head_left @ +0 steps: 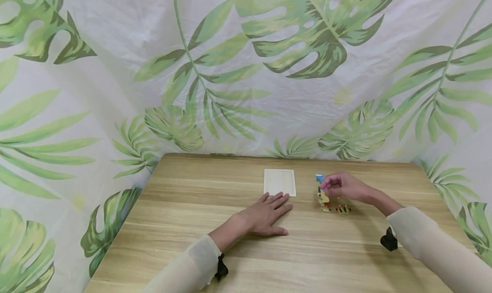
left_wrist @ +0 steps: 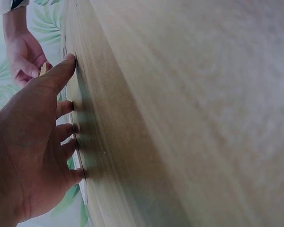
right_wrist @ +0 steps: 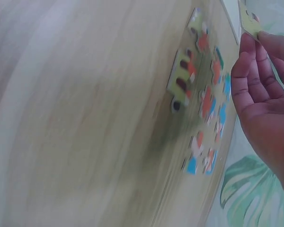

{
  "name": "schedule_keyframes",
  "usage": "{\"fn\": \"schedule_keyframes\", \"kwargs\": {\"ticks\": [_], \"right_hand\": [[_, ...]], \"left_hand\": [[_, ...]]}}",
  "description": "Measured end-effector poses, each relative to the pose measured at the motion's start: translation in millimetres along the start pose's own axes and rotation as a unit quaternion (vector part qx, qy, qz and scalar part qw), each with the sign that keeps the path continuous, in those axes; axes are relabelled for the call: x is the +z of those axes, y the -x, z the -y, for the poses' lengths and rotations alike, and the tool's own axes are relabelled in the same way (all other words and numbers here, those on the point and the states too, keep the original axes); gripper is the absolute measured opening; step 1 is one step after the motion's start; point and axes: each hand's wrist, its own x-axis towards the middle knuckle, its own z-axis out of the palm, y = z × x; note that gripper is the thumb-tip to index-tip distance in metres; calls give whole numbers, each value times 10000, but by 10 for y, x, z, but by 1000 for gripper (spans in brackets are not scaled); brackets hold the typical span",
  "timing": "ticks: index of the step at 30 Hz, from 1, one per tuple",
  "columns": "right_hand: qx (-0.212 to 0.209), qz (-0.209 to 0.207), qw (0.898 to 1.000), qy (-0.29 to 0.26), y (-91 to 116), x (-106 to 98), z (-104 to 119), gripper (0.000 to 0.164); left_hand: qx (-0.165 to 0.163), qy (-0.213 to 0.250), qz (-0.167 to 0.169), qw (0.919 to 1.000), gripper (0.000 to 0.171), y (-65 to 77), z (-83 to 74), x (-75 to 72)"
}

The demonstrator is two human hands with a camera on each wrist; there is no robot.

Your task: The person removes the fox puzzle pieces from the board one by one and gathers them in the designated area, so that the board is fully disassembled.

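Observation:
My right hand (head_left: 346, 187) pinches a yellowish jigsaw puzzle piece (right_wrist: 249, 23) between thumb and fingers, raised above the table's right side. Below it lie several loose puzzle pieces (right_wrist: 181, 78) in yellow, orange and blue, partly covered by the hand in the head view. My left hand (head_left: 265, 215) lies palm down with its fingers spread on the wood. Its fingertips reach the near edge of a square white puzzle tray (head_left: 279, 183) with a raised border. The left wrist view shows that hand's fingers (left_wrist: 65, 107) nearly straight against the tabletop.
The wood-grain table (head_left: 184, 190) reaches back to a hanging cloth (head_left: 230, 113) printed with green leaves. Black straps (head_left: 389, 240) hang under both light sleeves.

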Motion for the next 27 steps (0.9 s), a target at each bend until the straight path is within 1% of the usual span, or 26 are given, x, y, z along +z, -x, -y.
{"fn": "schedule_keyframes", "kwargs": {"ticks": [6,10,17,23,27], "right_hand": [[-163,-131,9997,152,190,-67,-58,15],[-162,-154,9997,85,319,-119,-95,15],[-12,-187,9998,-41,486,-188,-179,15],[57,-179,9998,-57,605,-241,-251,19],[97,-195,9997,-80,683,-264,-291,21]], "left_hand": [[15,43,-37,10000,85,1,8,12],[19,41,-72,10000,84,4,6,12],[4,68,-66,10000,84,5,6,13],[-35,156,42,9999,84,7,3,-8],[-27,160,37,9999,84,6,3,-10]]}}
